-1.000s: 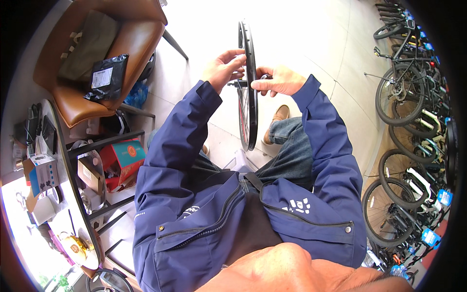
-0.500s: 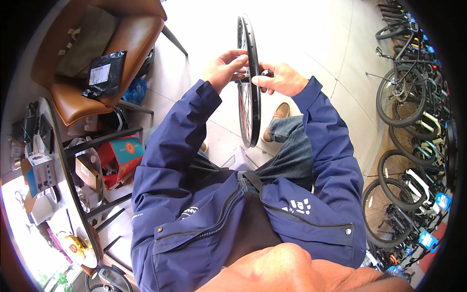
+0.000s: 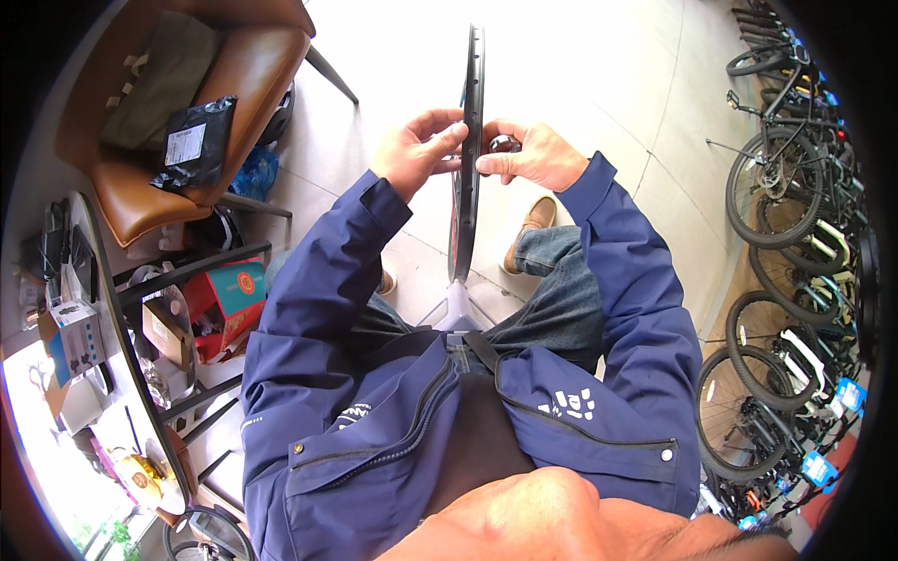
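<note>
A bare bicycle wheel (image 3: pixel 466 220), black-rimmed and without a tyre, is upright and nearly edge-on in front of me. Its lower end is by a grey stand (image 3: pixel 456 304) between my knees. On the left side of the rim, my left hand (image 3: pixel 418 151) is closed, thumb and fingertips against the wheel, partly hidden behind the rim. From the other side my right hand (image 3: pixel 541 155) pinches a small round black tool (image 3: pixel 505 144), thumb beside the rim. Whether the tool touches a spoke cannot be made out.
A brown leather chair (image 3: pixel 150 201) holding a black plastic parcel (image 3: pixel 198 142) stands at the far left. Nearer is a table (image 3: pixel 94 220) with boxes, and a red and teal box (image 3: pixel 224 299) on its lower shelf. Several bicycles (image 3: pixel 772 178) line the right side.
The wheel now appears more edge-on, its lower end shifted left. My left hand has moved slightly left and down; the right keeps its pinch on the small black tool.
</note>
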### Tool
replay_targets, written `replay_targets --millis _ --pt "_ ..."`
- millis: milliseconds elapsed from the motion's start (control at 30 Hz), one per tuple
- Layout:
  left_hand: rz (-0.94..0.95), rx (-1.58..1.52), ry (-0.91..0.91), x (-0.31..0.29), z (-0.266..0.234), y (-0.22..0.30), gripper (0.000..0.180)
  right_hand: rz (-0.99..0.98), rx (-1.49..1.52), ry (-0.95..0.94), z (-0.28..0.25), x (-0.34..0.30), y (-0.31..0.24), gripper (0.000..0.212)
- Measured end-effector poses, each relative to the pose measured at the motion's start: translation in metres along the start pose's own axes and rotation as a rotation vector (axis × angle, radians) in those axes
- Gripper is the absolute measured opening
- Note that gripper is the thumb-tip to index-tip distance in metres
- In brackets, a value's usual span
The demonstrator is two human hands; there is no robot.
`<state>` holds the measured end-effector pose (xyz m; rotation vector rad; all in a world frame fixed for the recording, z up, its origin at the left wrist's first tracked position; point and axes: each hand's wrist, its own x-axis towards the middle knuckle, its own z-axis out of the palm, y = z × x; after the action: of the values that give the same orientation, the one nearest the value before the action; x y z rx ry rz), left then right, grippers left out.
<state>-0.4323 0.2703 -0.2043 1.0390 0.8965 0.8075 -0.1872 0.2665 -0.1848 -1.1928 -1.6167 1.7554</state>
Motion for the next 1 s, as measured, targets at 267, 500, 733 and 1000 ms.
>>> replay_targets --millis 267,500,733,1000 --pt "-0.034 0.093 -0.035 -0.019 -0.007 0.002 0.050 -0.011 0.054 0.093 0.001 0.004 -0.002 0.043" --pt "0.104 0.373 0.035 -0.037 -0.012 0.004 0.063 -0.067 0.101 0.007 0.012 0.016 0.004 0.045" --pt "0.241 0.633 0.246 -0.036 -0.036 0.012 0.046 0.007 -0.102 -0.021 0.013 0.019 0.005 0.032" --pt "0.260 0.683 0.377 -0.020 -0.091 0.018 0.052 -0.162 -0.630 0.025 0.017 0.012 0.024 0.026"
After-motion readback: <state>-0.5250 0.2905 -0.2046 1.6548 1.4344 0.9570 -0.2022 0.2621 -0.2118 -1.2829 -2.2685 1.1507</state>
